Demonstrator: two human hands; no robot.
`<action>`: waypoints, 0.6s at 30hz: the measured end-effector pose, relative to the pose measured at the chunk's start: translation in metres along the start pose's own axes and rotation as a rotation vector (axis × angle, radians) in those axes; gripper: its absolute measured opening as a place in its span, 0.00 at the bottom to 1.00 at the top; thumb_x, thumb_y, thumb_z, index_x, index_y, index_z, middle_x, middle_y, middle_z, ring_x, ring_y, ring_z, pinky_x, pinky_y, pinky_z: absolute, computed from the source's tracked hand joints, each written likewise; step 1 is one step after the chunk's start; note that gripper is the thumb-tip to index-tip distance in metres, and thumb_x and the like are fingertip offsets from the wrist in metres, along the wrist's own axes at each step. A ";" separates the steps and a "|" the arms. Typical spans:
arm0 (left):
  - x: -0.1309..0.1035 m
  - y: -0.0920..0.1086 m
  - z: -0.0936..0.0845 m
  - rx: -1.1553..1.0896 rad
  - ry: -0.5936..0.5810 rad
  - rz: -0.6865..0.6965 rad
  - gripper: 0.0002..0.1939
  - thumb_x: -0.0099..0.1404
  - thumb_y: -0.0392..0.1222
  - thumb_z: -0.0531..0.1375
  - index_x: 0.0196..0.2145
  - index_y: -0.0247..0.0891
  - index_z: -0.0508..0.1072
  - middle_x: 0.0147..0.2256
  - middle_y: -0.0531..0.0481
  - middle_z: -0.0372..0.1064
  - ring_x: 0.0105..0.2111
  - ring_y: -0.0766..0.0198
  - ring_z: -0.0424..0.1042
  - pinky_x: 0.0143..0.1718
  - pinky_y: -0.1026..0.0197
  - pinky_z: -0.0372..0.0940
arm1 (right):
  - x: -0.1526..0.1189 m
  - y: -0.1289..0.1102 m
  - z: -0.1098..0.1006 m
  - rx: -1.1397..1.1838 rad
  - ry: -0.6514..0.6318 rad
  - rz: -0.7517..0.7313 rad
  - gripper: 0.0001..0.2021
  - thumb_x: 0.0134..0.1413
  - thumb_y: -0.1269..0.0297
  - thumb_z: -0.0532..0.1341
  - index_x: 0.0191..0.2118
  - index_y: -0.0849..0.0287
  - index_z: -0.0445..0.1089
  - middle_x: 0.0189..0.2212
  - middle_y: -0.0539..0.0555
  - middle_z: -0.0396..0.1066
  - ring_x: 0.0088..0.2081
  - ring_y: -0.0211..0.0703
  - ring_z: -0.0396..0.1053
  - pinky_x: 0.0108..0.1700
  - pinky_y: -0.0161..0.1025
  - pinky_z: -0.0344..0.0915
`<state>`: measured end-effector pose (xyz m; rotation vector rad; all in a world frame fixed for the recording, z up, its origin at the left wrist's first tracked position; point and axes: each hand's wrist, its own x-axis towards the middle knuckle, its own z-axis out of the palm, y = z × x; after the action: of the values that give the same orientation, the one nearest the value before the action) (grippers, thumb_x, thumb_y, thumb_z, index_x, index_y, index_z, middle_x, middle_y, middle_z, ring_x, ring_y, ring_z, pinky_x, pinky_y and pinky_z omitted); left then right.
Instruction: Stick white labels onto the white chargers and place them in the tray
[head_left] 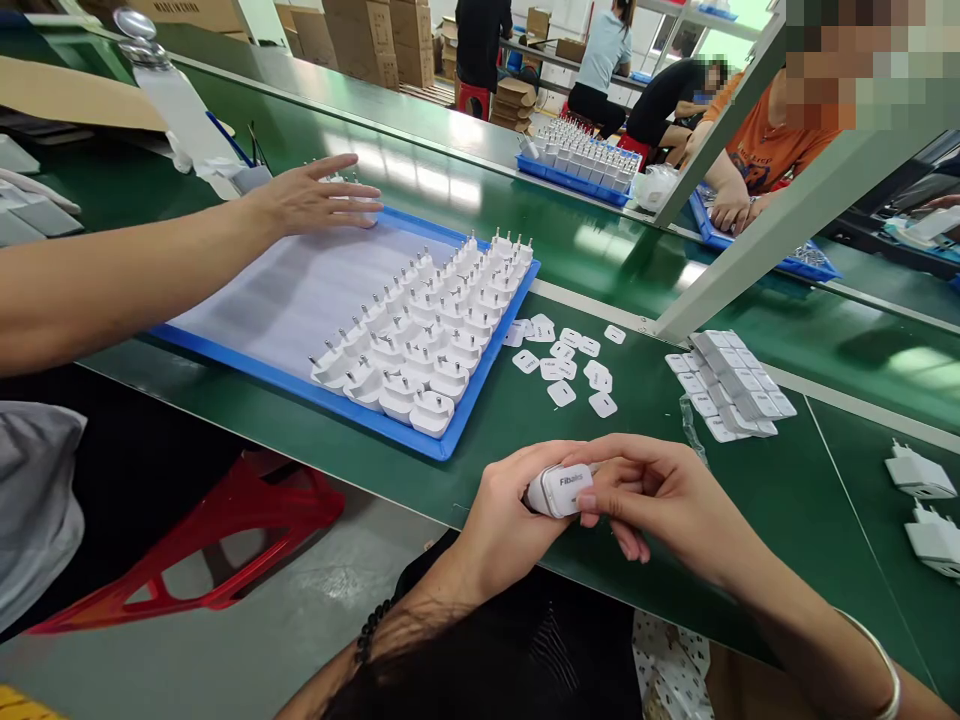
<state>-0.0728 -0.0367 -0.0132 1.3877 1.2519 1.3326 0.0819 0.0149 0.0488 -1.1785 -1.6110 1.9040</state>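
My left hand [501,515] is wrapped round a small white charger housing [539,497], its end facing up toward me. Over that end lies a white printed face plate [571,485] with dark lettering. My right hand [664,485] pinches the plate's lower right corner between thumb and fingers, against the housing; whether the plate is seated I cannot tell. Loose face plates [561,392] are scattered on the green bench just beyond my hands. A blue tray [448,440] to their left holds rows of white plug housings [431,410] with metal pins pointing up.
A co-worker's hand [322,200] reaches over the tray's far side. Stacked plates [739,385] lie right of the loose ones, and finished-looking chargers [921,470] sit at the right edge. A slanted metal post [787,240] rises from the bench. A red stool [277,535] stands at lower left.
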 end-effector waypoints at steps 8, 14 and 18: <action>0.000 0.000 0.001 -0.003 -0.003 0.054 0.17 0.55 0.26 0.65 0.43 0.39 0.77 0.44 0.50 0.78 0.42 0.61 0.76 0.43 0.64 0.69 | 0.002 -0.003 0.000 -0.073 0.022 -0.003 0.12 0.45 0.62 0.72 0.38 0.59 0.78 0.19 0.50 0.73 0.16 0.31 0.55 0.17 0.29 0.51; 0.000 0.000 0.001 -0.002 0.004 0.074 0.18 0.55 0.26 0.65 0.43 0.38 0.77 0.43 0.51 0.78 0.41 0.62 0.76 0.43 0.65 0.70 | 0.003 -0.003 -0.002 -0.048 -0.001 0.033 0.12 0.45 0.63 0.73 0.37 0.59 0.78 0.19 0.49 0.74 0.16 0.30 0.52 0.18 0.30 0.47; 0.000 -0.001 0.002 -0.009 0.003 0.079 0.17 0.55 0.27 0.65 0.43 0.38 0.77 0.44 0.51 0.78 0.42 0.63 0.76 0.44 0.65 0.69 | 0.001 -0.003 0.000 -0.023 0.022 0.009 0.10 0.44 0.65 0.73 0.35 0.59 0.78 0.19 0.48 0.74 0.18 0.31 0.56 0.20 0.31 0.51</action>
<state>-0.0714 -0.0368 -0.0148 1.4416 1.2025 1.3928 0.0805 0.0167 0.0511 -1.2141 -1.6233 1.8764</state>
